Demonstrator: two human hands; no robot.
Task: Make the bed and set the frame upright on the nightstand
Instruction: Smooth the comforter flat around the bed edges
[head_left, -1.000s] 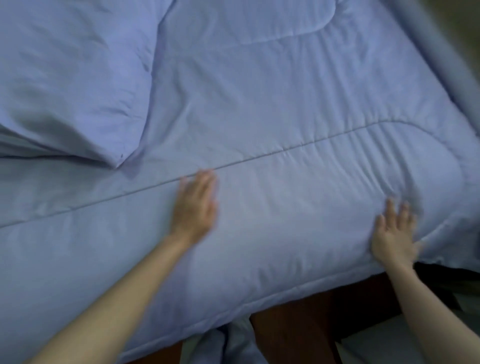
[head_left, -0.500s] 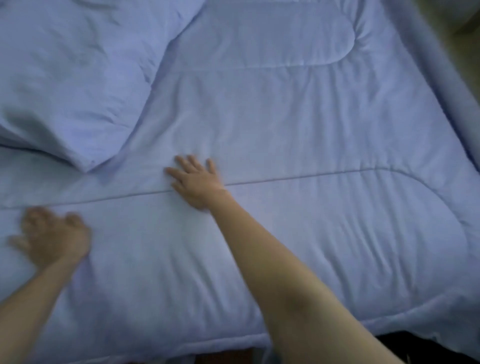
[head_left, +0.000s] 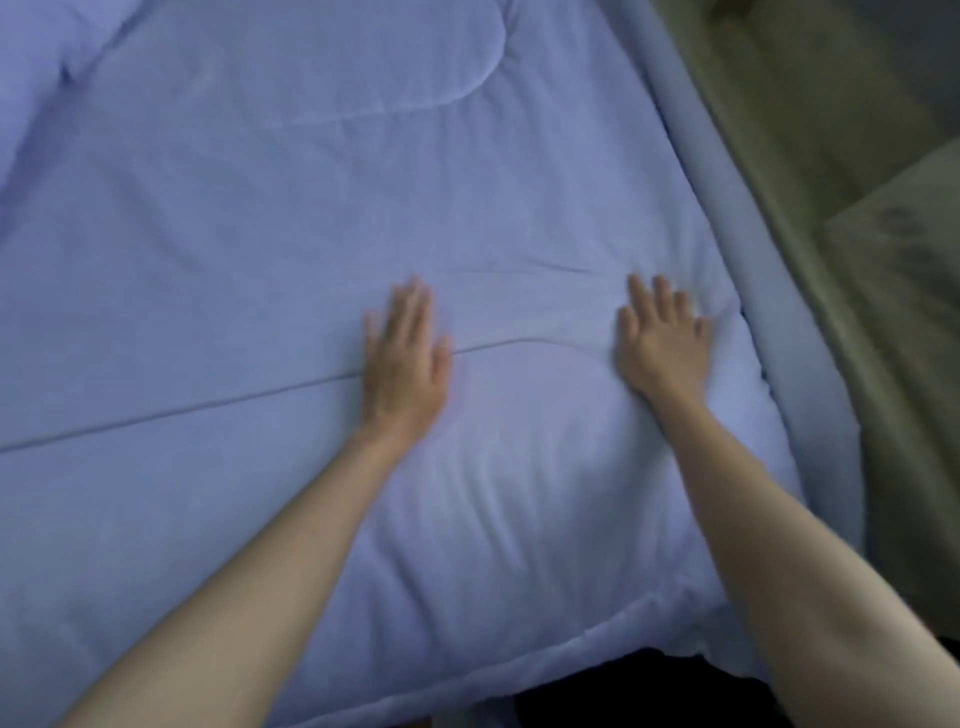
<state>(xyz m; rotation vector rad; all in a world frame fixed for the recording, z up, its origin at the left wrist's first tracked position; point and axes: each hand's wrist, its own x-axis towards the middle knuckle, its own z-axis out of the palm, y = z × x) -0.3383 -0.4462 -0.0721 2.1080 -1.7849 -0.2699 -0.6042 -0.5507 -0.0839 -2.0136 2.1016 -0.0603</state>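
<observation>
Two bare hands lie palm down on the pale blue comforter (head_left: 249, 218), which is spread across the bed and fills most of the view. The left hand (head_left: 402, 364) is flat, with its fingers straight and close together, and it rests right across a stitched seam (head_left: 182, 411) that runs from the left edge towards the middle of the cover. The right hand (head_left: 660, 348) is flat too, with its fingers spread a little wider. It presses into the padded corner of the comforter, close to the right side of the bed. Neither hand holds anything. Fine creases run across the fabric between the two hands, and softer folds show between the forearms, nearer the person.

A curved quilting line (head_left: 467, 98) closes off a rounded panel further up the cover. The corner of a pillow (head_left: 31, 57) in the same blue sits at the top left, on the comforter's far end. Along the right side a blue-covered mattress edge (head_left: 727, 218) lies just beside the comforter's border. Past it is an olive-green surface (head_left: 857, 156), too blurred to tell whether it is floor or cloth. The comforter's near edge hangs over a dark gap (head_left: 634, 686) at the bottom.
</observation>
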